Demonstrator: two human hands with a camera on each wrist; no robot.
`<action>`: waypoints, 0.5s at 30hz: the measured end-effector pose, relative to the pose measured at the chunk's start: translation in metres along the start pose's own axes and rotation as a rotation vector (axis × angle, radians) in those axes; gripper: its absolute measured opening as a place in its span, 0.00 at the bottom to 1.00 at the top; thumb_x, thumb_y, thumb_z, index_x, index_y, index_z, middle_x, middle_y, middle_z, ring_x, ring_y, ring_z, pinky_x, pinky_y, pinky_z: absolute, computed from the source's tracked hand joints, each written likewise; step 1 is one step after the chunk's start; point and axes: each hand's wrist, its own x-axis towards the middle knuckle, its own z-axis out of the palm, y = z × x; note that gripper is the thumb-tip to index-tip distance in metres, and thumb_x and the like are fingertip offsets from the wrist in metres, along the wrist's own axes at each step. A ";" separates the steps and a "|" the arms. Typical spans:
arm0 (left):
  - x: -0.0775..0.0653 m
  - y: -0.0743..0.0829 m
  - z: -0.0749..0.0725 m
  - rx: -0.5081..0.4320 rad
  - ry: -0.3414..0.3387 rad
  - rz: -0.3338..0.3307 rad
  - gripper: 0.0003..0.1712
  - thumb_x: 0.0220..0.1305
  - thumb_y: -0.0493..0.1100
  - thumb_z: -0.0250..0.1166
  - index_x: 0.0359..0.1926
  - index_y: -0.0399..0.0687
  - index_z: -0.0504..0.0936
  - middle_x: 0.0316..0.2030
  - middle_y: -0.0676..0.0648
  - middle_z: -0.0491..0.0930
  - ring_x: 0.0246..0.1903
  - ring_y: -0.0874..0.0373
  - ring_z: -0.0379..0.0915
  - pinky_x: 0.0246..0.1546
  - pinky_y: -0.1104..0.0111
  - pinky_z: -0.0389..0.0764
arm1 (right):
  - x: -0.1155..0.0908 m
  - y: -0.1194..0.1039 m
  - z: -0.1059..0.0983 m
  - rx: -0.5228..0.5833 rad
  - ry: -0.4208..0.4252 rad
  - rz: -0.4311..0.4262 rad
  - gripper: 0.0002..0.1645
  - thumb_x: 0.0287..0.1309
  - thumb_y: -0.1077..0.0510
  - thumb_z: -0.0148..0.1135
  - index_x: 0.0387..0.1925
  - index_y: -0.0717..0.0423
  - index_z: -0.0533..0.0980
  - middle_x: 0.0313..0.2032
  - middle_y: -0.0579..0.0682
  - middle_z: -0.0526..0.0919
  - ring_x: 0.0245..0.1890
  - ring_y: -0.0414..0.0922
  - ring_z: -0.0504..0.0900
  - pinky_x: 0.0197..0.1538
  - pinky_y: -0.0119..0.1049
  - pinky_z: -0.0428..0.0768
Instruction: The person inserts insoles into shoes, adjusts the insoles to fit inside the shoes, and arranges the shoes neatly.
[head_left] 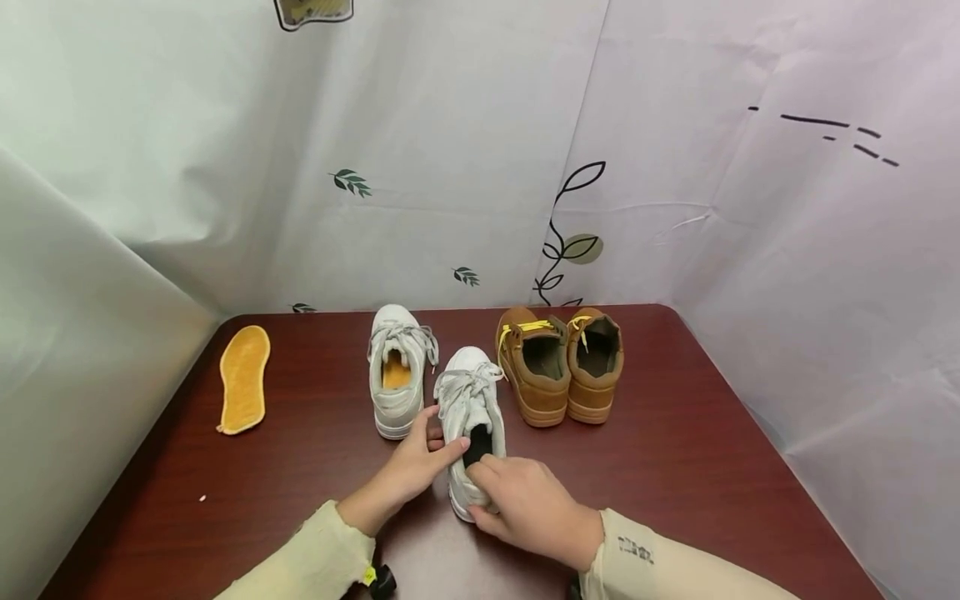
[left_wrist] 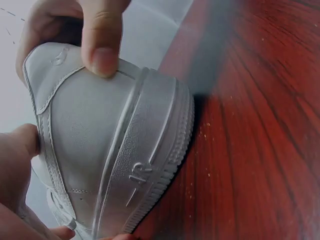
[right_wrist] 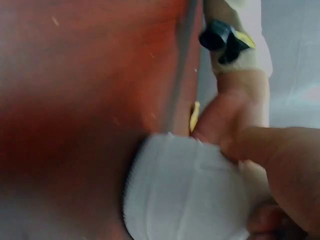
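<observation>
A white sneaker (head_left: 468,384) stands in the middle of the table, toe pointing away, its opening dark inside. My left hand (head_left: 417,457) grips its left side, thumb at the opening's edge and fingers along the outer wall. At the heel my right hand (head_left: 523,503) pinches the collar, with the thumb outside and the other fingers over the rim; the fingertips are hidden. The left wrist view shows the right thumb (left_wrist: 103,47) on the heel. Just behind to the left stands the matching white sneaker (head_left: 395,406), an orange insole (head_left: 396,372) visible in it.
A loose orange insole (head_left: 245,380) lies at the table's far left. Two brown shoes with yellow laces (head_left: 534,388) stand together to the right of the white pair. The dark red table (head_left: 675,483) is bordered by white printed curtains (head_left: 450,150) at the back and sides.
</observation>
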 end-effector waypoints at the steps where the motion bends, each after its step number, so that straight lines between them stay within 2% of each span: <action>1: -0.001 0.000 0.000 0.005 0.003 -0.004 0.49 0.62 0.50 0.70 0.74 0.37 0.54 0.57 0.32 0.77 0.52 0.45 0.77 0.51 0.57 0.79 | 0.001 0.002 -0.002 0.030 -0.027 0.018 0.16 0.56 0.44 0.70 0.38 0.45 0.75 0.30 0.34 0.74 0.26 0.30 0.69 0.28 0.27 0.73; 3: -0.003 0.001 0.000 -0.001 -0.005 0.001 0.48 0.64 0.50 0.69 0.74 0.37 0.53 0.57 0.32 0.76 0.52 0.45 0.78 0.51 0.57 0.80 | 0.005 0.009 -0.008 0.120 -0.048 0.057 0.15 0.61 0.42 0.67 0.41 0.45 0.78 0.33 0.34 0.77 0.29 0.29 0.73 0.33 0.26 0.75; 5: -0.004 0.001 0.000 -0.027 -0.018 0.002 0.47 0.65 0.50 0.68 0.74 0.37 0.52 0.59 0.31 0.74 0.53 0.44 0.78 0.51 0.56 0.80 | 0.010 0.017 -0.012 0.191 -0.012 0.120 0.15 0.62 0.42 0.66 0.43 0.45 0.80 0.36 0.36 0.79 0.32 0.30 0.76 0.36 0.27 0.77; 6: -0.004 0.001 0.000 -0.044 -0.024 0.002 0.47 0.66 0.50 0.67 0.74 0.37 0.51 0.60 0.30 0.73 0.54 0.43 0.77 0.52 0.56 0.80 | 0.013 0.022 -0.013 0.194 0.021 0.150 0.16 0.62 0.43 0.67 0.45 0.46 0.81 0.38 0.38 0.80 0.34 0.32 0.77 0.38 0.29 0.78; 9: -0.006 0.001 0.001 -0.079 -0.032 -0.006 0.47 0.67 0.49 0.66 0.75 0.37 0.50 0.62 0.29 0.71 0.57 0.41 0.76 0.53 0.54 0.80 | 0.025 0.035 -0.013 0.105 0.063 0.235 0.24 0.57 0.46 0.70 0.53 0.49 0.79 0.46 0.45 0.78 0.39 0.39 0.79 0.39 0.35 0.81; 12: -0.006 0.001 0.001 -0.093 -0.028 -0.013 0.46 0.68 0.48 0.66 0.75 0.37 0.50 0.62 0.29 0.70 0.57 0.40 0.75 0.52 0.54 0.80 | 0.037 0.043 -0.006 -0.028 -0.010 0.281 0.35 0.56 0.46 0.70 0.62 0.53 0.73 0.55 0.52 0.76 0.46 0.45 0.81 0.43 0.41 0.83; 15: -0.006 0.000 0.003 -0.108 -0.034 -0.005 0.45 0.67 0.46 0.67 0.75 0.37 0.51 0.61 0.28 0.71 0.56 0.41 0.76 0.51 0.56 0.81 | 0.045 0.047 0.000 -0.052 -0.077 0.307 0.34 0.61 0.48 0.66 0.65 0.58 0.71 0.56 0.55 0.78 0.50 0.49 0.82 0.47 0.43 0.83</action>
